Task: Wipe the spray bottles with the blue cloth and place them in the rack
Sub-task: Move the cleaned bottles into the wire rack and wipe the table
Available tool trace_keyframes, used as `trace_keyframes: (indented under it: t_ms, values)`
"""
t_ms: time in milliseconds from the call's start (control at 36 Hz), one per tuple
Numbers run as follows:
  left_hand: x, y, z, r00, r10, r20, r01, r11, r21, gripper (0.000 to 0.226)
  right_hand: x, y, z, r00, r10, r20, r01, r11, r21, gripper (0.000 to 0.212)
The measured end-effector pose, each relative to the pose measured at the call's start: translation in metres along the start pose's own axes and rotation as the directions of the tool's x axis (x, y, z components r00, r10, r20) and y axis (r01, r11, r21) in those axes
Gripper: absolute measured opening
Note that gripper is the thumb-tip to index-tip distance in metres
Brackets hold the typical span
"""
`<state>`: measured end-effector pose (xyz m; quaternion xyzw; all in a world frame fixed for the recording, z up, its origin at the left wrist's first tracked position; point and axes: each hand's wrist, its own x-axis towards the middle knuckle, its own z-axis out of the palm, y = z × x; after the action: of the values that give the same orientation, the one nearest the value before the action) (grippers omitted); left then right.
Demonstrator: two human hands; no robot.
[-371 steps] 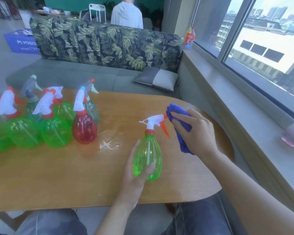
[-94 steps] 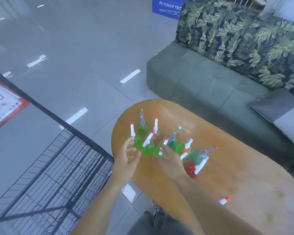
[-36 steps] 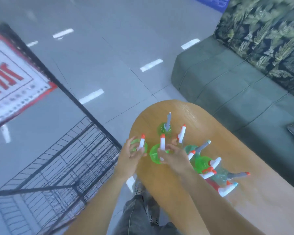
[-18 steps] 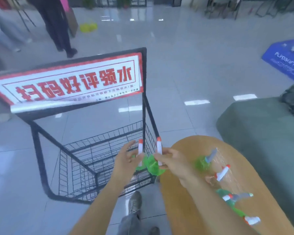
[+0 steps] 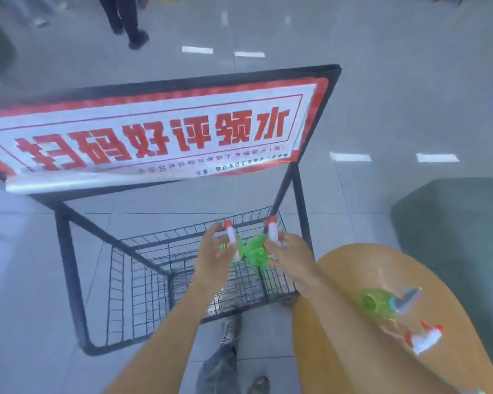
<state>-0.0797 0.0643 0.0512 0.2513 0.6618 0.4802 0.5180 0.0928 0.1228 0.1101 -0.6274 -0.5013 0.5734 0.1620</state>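
Observation:
My left hand (image 5: 214,258) holds a green spray bottle (image 5: 235,248) by its white trigger head over the black wire rack (image 5: 143,277). My right hand (image 5: 289,258) grips a second green spray bottle (image 5: 258,250) by its white, orange-tipped head, right beside the first. Both bottles hang above the rack's basket. More spray bottles (image 5: 382,304) stand on the round wooden table (image 5: 339,351) at the right, blurred. The blue cloth is out of sight.
The rack carries a slanted red-and-white sign (image 5: 154,135) on its far top bar. A grey-green sofa (image 5: 453,237) lies right of the table. A person's legs (image 5: 125,18) stand on the tiled floor far ahead. My own leg and shoe (image 5: 225,359) are below.
Both hands have carried the two green bottles off the table and out over the rack's basket. The view has swung left and down toward the rack.

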Motion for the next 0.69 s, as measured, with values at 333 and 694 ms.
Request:
trace_keyframes:
  t_ms: [333,694]
  values:
    - [0.073,-0.012,0.024,0.995,-0.071,0.074,0.057,0.983,0.177,0.053,0.106,0.022,0.017,0.989,0.082,-0.123,-0.091,0.994,-0.064,0.030]
    - [0.100,-0.021,0.026,0.992,-0.098,0.082,0.082,0.980,0.180,0.054,0.147,0.040,0.023,0.985,0.093,-0.146,-0.107,0.990,-0.089,0.029]
